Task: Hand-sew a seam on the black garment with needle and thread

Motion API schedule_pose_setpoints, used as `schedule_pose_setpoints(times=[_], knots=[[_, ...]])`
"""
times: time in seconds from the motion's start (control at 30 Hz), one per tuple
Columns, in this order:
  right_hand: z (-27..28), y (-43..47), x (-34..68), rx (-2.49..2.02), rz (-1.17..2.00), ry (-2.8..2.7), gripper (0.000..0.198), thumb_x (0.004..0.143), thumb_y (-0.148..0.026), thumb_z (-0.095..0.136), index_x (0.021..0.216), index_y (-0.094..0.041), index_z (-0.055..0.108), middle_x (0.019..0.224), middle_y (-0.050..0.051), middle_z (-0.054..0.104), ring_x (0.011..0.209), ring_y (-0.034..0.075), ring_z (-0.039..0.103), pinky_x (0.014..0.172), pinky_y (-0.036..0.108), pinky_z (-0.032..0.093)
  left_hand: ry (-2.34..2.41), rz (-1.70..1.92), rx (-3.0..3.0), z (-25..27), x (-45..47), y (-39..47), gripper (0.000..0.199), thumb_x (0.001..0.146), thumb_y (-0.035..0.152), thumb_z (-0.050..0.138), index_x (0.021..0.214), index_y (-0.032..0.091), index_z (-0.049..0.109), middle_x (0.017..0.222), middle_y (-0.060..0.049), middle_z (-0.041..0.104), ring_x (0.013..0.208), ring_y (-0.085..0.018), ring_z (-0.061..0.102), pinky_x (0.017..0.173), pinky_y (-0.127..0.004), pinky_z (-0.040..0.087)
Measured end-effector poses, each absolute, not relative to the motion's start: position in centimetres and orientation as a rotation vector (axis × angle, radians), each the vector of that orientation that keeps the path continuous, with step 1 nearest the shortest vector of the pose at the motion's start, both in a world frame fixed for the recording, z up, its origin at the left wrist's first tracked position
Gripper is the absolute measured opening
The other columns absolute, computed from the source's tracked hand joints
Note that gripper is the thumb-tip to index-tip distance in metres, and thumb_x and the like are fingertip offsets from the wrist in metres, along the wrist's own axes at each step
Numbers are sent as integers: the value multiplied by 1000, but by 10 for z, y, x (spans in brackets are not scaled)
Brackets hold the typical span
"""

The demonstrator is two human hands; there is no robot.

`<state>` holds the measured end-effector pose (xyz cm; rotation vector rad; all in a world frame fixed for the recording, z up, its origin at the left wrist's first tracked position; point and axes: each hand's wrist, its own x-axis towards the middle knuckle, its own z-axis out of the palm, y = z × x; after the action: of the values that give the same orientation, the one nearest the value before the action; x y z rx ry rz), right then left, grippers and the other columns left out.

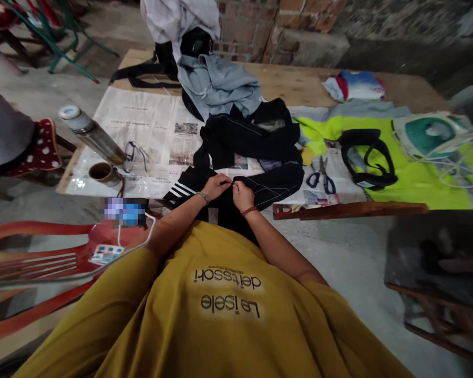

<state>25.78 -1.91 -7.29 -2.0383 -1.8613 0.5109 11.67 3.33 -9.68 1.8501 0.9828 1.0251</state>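
A black garment [276,185] with white stripes at its left end lies along the front edge of the table, part of it hanging over. My left hand [216,187], a green band at its wrist, pinches the cloth with its fingertips. Close beside it, my right hand [243,196], wearing a red bracelet, is closed on the same cloth. Anything small between the fingertips is too fine to make out. Thin pale lines run over the fabric to the right. Scissors [321,176] with dark blue handles rest right of the garment.
Newspaper [150,118] covers the wooden table. Leftward stand a flask [94,136], a brown cup [102,173] and glasses [134,156]. Grey clothing [220,84] is heaped behind. A black strap [368,157] and an iron [431,134] lie on yellow-green cloth. An open drawer [350,210] juts out.
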Motion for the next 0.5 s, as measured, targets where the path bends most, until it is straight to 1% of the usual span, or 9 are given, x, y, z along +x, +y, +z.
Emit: schedule_pose_setpoints(times=[0.03,0.1,0.17,0.2,0.27,0.4,0.5], knots=[[-72,-18,258,-2032,526,-1834,32,93,-29,38,111,-19,63,93,9,70,82,20,64,71,27,42,991,1031,1849,-96,115,33,11,76,21,63,84,17,69,88,-4,67,86,-15,62,86,-30,50],[-72,-16,260,-2015,552,-1777,31,92,-31,40,108,-19,64,90,8,70,81,19,63,71,26,43,1022,1026,1840,-94,112,32,23,71,24,68,93,16,68,97,-6,68,93,-18,62,91,-32,49],[-72,-15,261,-1979,570,-1737,29,91,-32,42,102,-19,65,85,6,69,79,18,63,71,26,43,1074,996,1834,-94,112,31,36,64,23,73,99,15,66,102,-6,67,96,-19,62,92,-34,49],[-73,-15,261,-1958,577,-1724,28,90,-32,42,100,-19,65,83,5,68,78,18,62,71,26,44,1107,981,1832,-94,113,31,38,62,21,74,99,15,66,102,-6,67,95,-20,62,91,-34,49],[-73,-16,262,-1917,592,-1709,27,88,-31,44,97,-19,66,80,4,68,74,17,61,70,26,44,1168,975,1822,-96,116,31,32,63,18,71,95,16,67,96,-4,68,90,-19,62,87,-33,50],[-72,-19,265,-1837,658,-1689,26,82,-29,48,97,-18,65,75,2,67,68,14,59,68,24,45,1163,1044,1760,-100,126,33,12,69,18,67,80,17,68,82,-1,69,80,-16,62,80,-29,51],[-70,-21,266,-1802,707,-1641,23,80,-31,49,88,-17,65,69,1,66,65,13,58,68,23,44,1123,1112,1685,-103,129,34,6,70,16,68,76,17,69,79,-1,69,77,-16,63,78,-28,51]])
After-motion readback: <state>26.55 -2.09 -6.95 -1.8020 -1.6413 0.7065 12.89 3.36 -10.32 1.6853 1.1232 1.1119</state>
